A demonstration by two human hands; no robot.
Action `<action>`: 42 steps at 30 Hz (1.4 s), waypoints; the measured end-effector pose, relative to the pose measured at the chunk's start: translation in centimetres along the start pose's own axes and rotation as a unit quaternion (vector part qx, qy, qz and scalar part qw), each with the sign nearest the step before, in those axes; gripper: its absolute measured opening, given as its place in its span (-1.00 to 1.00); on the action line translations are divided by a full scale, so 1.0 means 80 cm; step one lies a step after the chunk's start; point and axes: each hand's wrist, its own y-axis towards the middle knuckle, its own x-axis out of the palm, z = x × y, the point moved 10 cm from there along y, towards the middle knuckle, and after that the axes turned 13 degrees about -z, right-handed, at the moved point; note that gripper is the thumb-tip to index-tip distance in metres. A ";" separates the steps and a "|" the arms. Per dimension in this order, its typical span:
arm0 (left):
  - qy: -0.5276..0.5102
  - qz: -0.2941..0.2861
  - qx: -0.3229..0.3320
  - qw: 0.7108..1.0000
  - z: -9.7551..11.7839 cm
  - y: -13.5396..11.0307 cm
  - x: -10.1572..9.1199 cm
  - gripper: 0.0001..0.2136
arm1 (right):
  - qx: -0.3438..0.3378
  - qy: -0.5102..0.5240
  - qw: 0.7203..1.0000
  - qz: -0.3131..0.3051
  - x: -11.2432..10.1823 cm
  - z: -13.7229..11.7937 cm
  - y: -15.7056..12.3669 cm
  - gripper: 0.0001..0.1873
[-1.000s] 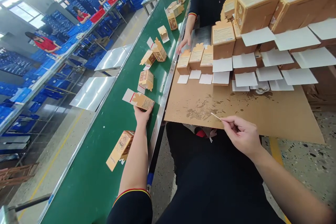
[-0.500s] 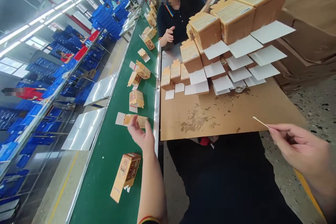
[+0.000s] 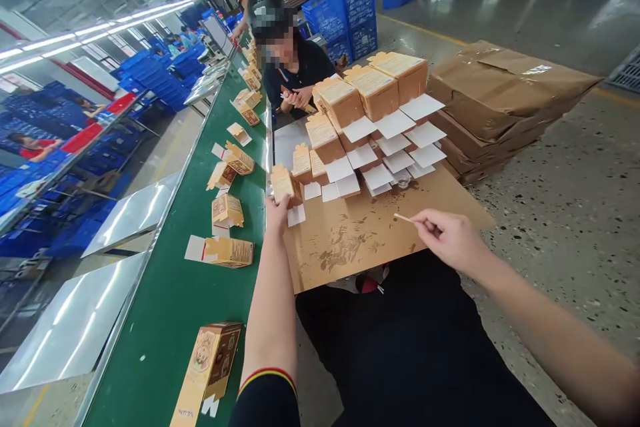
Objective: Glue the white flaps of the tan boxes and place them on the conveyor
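My left hand [image 3: 277, 213] is closed on the near side of a small tan carton [image 3: 284, 184] at the left edge of the cardboard-covered table. The carton's white flap hangs out toward me. Between thumb and fingertips, my right hand [image 3: 443, 232] pinches a cotton swab [image 3: 404, 218], its tip pointing left above the cardboard sheet [image 3: 370, 233]. Dark wet spots mark that sheet. Beyond my hands, stacked tan cartons [image 3: 345, 107] stand with white flaps sticking out. A small clear dish [image 3: 403, 180] sits by the stack's near right edge.
A green conveyor belt [image 3: 165, 300] runs along my left, carrying several tan-and-brown cartons [image 3: 227, 212]. Across the table a co-worker [image 3: 300, 73] holds something I cannot make out. Large brown wrapped bundles [image 3: 500, 93] stand at the right, and blue crates [image 3: 345, 10] behind.
My left hand has gone from above the belt to the carton at the table's left edge and closed on it. My right hand has moved left over the cardboard with the cotton swab.
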 end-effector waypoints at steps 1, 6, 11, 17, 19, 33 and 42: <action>-0.008 0.009 -0.020 1.000 -0.012 -0.017 -0.011 -0.56 | 0.009 -0.025 1.000 0.005 -0.010 0.015 0.011 -0.80; -0.179 0.020 -0.085 0.980 -0.064 -0.124 -0.044 -0.23 | 0.019 -0.141 0.990 -0.012 -0.037 0.071 0.088 -0.68; -0.306 -0.030 -0.021 0.951 -0.044 -0.209 -0.016 -0.39 | -0.011 -0.159 0.985 -0.062 -0.025 0.093 0.144 -0.53; -0.291 -0.055 0.011 0.955 -0.017 -0.229 0.038 -0.20 | -0.036 -0.156 0.986 -0.052 -0.042 0.095 0.142 -0.61; -0.275 -0.058 0.020 0.960 -0.015 -0.225 0.052 -0.14 | -0.027 -0.142 0.989 -0.035 -0.041 0.082 0.120 -0.75; -0.196 -0.119 -0.018 0.973 -0.025 -0.209 0.086 -0.30 | -0.095 -0.077 0.985 -0.122 0.195 -0.025 0.015 -0.75; -0.141 -0.107 0.022 0.984 -0.011 -0.227 0.096 -0.24 | -0.160 -0.037 0.979 -0.121 0.185 -0.052 -0.007 -0.72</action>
